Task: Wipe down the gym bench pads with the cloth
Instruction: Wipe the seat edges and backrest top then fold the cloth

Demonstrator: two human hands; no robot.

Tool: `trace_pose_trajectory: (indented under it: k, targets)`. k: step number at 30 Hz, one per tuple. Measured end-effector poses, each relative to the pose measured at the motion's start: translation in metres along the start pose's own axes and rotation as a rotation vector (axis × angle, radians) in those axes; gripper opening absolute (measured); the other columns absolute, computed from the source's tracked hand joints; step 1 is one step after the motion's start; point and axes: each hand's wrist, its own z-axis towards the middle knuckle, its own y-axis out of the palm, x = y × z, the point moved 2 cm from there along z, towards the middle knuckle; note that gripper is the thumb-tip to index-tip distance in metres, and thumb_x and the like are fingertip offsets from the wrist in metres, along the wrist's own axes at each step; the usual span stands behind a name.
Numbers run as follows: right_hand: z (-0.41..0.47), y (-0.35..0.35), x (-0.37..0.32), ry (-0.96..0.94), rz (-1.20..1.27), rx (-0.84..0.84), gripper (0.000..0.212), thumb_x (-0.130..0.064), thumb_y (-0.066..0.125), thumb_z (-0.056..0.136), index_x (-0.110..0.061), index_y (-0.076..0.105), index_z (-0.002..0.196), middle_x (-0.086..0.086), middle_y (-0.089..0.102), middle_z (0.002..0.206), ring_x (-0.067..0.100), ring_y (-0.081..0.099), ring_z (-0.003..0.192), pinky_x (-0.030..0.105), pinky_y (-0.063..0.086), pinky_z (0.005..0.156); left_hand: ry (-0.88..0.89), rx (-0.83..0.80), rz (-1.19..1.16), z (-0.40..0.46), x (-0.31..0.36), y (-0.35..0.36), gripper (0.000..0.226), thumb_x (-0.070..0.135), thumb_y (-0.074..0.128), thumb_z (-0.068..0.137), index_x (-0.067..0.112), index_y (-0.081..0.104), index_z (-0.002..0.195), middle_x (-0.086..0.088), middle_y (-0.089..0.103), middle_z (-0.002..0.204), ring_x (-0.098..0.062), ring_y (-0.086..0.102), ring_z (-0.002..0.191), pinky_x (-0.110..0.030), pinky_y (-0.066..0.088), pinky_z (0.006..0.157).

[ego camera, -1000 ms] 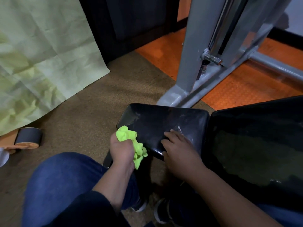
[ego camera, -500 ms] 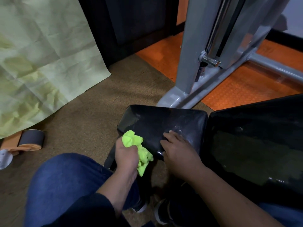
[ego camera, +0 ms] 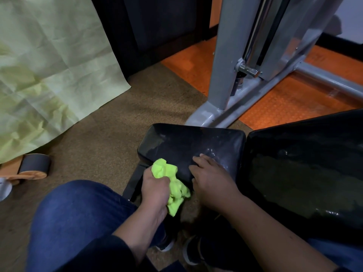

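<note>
A small black seat pad of the gym bench sits in the middle, glossy with wet streaks. A larger black back pad adjoins it on the right. My left hand grips a crumpled neon-green cloth, pressed against the seat pad's near front edge. My right hand rests on the near right part of the seat pad, fingers spread flat on its surface, holding nothing.
A grey steel machine frame stands just behind the pad on orange rubber flooring. Brown carpet lies to the left, with a pale green sheet and an ab-wheel roller. My jeans-clad knee is below.
My left hand with the cloth has slid rightward and slightly down along the seat pad's front edge. My right hand has stayed put.
</note>
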Motion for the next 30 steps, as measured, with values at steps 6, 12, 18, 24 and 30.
trace_pose_trajectory:
  k: [6, 12, 18, 24, 30]
  targets:
    - [0.001, 0.002, 0.001, 0.000, -0.003, -0.031, 0.026, -0.019, 0.049, 0.091, -0.012, 0.061, 0.113, 0.010, 0.043, 0.147, 0.029, 0.027, 0.144, 0.047, 0.026, 0.116, 0.036, -0.009, 0.034, -0.003, -0.001, 0.000, 0.042, -0.001, 0.048, 0.096, 0.032, 0.052, 0.122, -0.005, 0.066, 0.103, -0.026, 0.066, 0.094, -0.045, 0.059, 0.084]
    - [0.001, 0.000, 0.000, 0.018, 0.023, -0.057, 0.033, -0.019, 0.047, 0.093, -0.010, 0.060, 0.121, 0.011, 0.038, 0.153, 0.029, 0.022, 0.147, 0.045, 0.021, 0.119, -0.026, -0.032, 0.023, 0.000, -0.006, 0.002, 0.037, -0.001, 0.050, 0.094, 0.023, 0.057, 0.121, -0.011, 0.069, 0.103, -0.032, 0.069, 0.094, -0.048, 0.061, 0.080]
    - [0.000, -0.001, 0.000, 0.036, 0.061, -0.069, 0.030, -0.020, 0.043, 0.093, -0.010, 0.061, 0.115, 0.011, 0.038, 0.153, 0.029, 0.022, 0.148, 0.045, 0.021, 0.119, -0.030, -0.039, -0.036, -0.002, -0.014, 0.004, 0.040, -0.001, 0.049, 0.091, 0.021, 0.059, 0.122, -0.013, 0.070, 0.102, -0.033, 0.070, 0.090, -0.046, 0.062, 0.073]
    - [0.001, -0.002, 0.000, 0.035, 0.057, -0.093, 0.032, -0.019, 0.045, 0.092, -0.009, 0.060, 0.118, 0.012, 0.037, 0.154, 0.029, 0.021, 0.148, 0.045, 0.021, 0.119, -0.058, -0.034, -0.093, -0.007, -0.021, 0.010, 0.039, -0.002, 0.052, 0.091, 0.023, 0.058, 0.121, -0.014, 0.069, 0.101, -0.035, 0.070, 0.092, -0.054, 0.060, 0.082]
    - [0.000, -0.005, -0.001, 0.048, 0.060, -0.113, 0.036, -0.020, 0.046, 0.094, -0.009, 0.058, 0.126, 0.010, 0.031, 0.158, 0.026, 0.016, 0.150, 0.042, 0.017, 0.121, -0.095, -0.088, -0.125, -0.012, -0.030, 0.012, 0.036, -0.003, 0.052, 0.091, 0.016, 0.058, 0.121, -0.021, 0.069, 0.101, -0.042, 0.069, 0.092, -0.060, 0.059, 0.079]
